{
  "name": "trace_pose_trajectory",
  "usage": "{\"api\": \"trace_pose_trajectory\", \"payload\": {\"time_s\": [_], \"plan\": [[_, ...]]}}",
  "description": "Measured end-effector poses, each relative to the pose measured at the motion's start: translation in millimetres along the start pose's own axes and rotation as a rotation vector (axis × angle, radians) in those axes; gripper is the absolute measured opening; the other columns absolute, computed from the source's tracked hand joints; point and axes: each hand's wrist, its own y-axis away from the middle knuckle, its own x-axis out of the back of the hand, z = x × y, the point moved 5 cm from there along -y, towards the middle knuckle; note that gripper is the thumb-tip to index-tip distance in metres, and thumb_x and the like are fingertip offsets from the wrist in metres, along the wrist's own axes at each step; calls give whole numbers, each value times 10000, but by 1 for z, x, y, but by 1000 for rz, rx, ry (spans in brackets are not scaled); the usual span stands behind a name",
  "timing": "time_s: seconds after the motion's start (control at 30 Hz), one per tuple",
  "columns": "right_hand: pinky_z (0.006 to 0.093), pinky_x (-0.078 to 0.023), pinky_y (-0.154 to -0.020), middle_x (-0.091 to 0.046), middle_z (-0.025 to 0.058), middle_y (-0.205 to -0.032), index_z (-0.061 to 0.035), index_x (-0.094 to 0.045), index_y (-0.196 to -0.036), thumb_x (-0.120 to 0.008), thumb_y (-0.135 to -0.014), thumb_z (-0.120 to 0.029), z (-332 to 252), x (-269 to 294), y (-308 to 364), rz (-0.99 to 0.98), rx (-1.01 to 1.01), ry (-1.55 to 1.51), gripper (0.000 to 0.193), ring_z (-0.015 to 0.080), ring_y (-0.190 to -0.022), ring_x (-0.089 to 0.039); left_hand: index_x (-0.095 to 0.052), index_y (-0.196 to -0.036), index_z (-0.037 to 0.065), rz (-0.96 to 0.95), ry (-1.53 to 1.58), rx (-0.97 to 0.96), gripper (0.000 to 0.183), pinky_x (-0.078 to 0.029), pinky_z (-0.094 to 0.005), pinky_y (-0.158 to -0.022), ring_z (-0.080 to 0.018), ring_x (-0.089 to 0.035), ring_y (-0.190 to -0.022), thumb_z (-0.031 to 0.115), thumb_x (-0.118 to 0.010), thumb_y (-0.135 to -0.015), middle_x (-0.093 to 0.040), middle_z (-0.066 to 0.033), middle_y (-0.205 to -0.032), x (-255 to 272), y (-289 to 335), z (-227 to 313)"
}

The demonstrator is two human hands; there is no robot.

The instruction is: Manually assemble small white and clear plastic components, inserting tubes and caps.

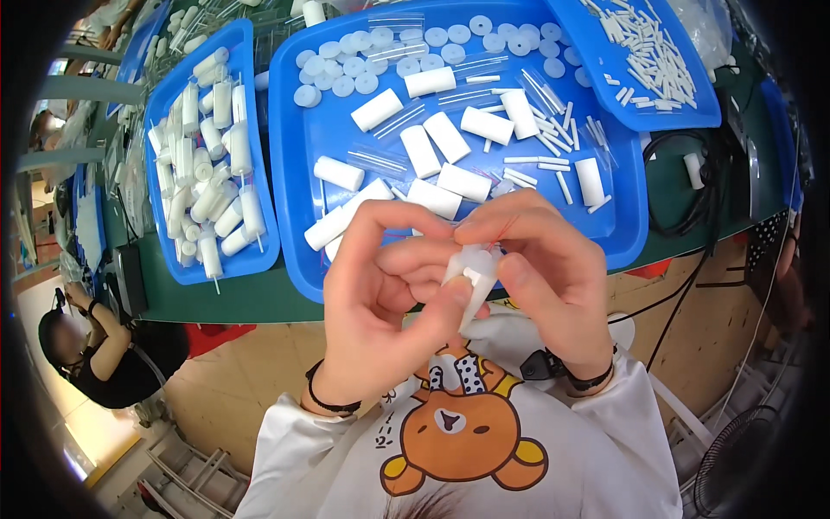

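Note:
Just in front of the large blue tray, my left hand [380, 277] is closed around a small white cylinder [478, 298], its thumb pressed along the side. A translucent whitish piece [475, 259] sits at the cylinder's upper end. My right hand [553, 272] is at that same end, with its index finger and thumb bent around it. Thin red wire [510, 227] shows by the right fingertips, which seem to pinch it; its full run is hidden by the fingers.
The large blue tray [635, 203] holds white cylinders, translucent discs, clear tubes and thin white sticks. A left blue tray [266, 203] is heaped with white cylinders. Small white sticks fill a right blue tray [596, 65]. Black cables [692, 208] lie beside it. Another person [112, 355] is at far left.

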Motion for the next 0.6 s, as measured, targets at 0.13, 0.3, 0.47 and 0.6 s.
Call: {"api": "trace_pose_trajectory", "payload": {"time_s": [0.13,0.3,0.47,0.6], "plan": [[299,-446,-819,-571,119,-1049,37,-603,-1076,-581,-827,45,3,5,3,37,-31,-27,250,181,-945,-542,-407,-1041,-15,-27,65,-28,310,-539,-276,-756,-165,-631,-912,-64,-609,-811,-619,-164,-1019,-4,-1,-2],[303,-436,-820,-578,119,-1047,29,-603,-1098,-632,-779,49,-1,9,6,-12,25,38,321,189,-962,-544,-433,-997,-19,-35,-138,-119,276,-515,-278,-789,-163,-620,-949,-36,-646,-822,-613,-171,-1041,-4,2,-4],[299,-430,-826,-593,120,-1057,8,-627,-1069,-748,-700,-8,-2,8,10,12,32,-5,389,197,-968,-548,-471,-987,-32,-81,-120,-87,233,-507,-280,-791,-158,-618,-950,-18,-647,-836,-626,-167,-1039,-9,7,-6],[282,-445,-785,-598,126,-1047,2,-620,-1061,-822,-639,-63,-3,7,14,-55,193,156,472,188,-929,-565,-523,-993,-21,-157,-183,-33,160,-485,-255,-739,-125,-617,-894,30,-616,-873,-648,-137,-974,-8,10,-11]]}}
